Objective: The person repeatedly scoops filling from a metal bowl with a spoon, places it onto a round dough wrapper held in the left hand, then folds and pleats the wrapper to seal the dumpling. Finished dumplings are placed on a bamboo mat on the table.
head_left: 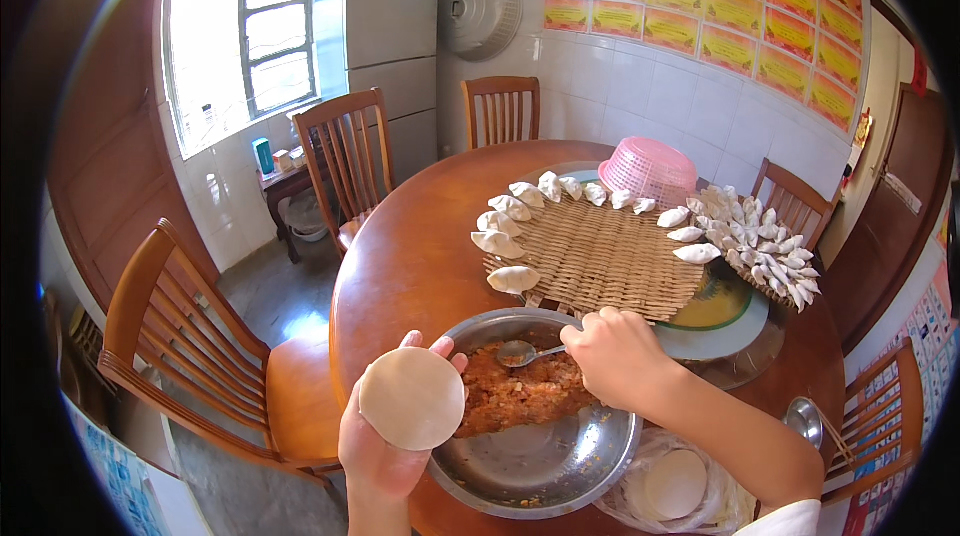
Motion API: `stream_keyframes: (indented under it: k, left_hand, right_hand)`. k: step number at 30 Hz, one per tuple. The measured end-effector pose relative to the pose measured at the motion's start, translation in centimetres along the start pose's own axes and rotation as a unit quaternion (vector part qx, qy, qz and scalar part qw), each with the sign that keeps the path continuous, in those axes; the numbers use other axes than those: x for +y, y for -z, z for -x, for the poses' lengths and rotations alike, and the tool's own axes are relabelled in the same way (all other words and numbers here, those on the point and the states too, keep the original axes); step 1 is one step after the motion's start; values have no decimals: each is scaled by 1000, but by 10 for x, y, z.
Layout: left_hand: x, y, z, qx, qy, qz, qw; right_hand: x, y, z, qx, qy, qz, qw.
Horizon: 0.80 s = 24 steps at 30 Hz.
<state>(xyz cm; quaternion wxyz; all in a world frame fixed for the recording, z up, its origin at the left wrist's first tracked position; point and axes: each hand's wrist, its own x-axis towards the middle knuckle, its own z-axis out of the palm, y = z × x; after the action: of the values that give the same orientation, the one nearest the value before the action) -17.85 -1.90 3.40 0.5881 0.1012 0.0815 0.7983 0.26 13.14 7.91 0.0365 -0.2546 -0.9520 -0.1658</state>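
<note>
A round dumpling wrapper point(412, 400) lies across the palm and fingers of my left hand point(385, 456), held up left of a steel bowl point(535, 466). My right hand point(620, 356) grips the handle of a metal spoon point(517, 353) over the bowl, its fingers closed. The spoon's head rests in the reddish minced filling point(525, 396) heaped along the bowl's far side. Behind the bowl, a woven bamboo tray point(610, 251) carries folded dumplings point(513, 280) along its rim. More wrappers point(675, 484) sit in a clear plastic bag beside the bowl, below my right forearm.
A second tray heaped with dumplings point(755, 236) stands at the right, near a pink plastic basket point(648, 171). A ladle point(803, 421) and chopsticks lie at the right table edge. Wooden chairs point(200, 356) surround the round table point(400, 256); a fridge point(392, 26) stands behind.
</note>
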Motion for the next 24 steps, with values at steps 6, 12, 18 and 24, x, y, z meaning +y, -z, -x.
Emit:
stream_keyframes:
  k: [6,12,18,24]
  left_hand:
    - [14,15,-9,25,-84,188,978]
    - [18,34,-19,-41,-106,196,974]
    - [25,44,-28,-29,-118,279,952]
    - [23,53,-37,-37,-119,276,953]
  right_hand:
    - [-12,32,-1,18,72,18,997]
    - [-21,39,-30,-25,126,77,989]
    - [-38,47,-51,-35,173,74,981]
    - [-50,40,-68,-41,191,55,979]
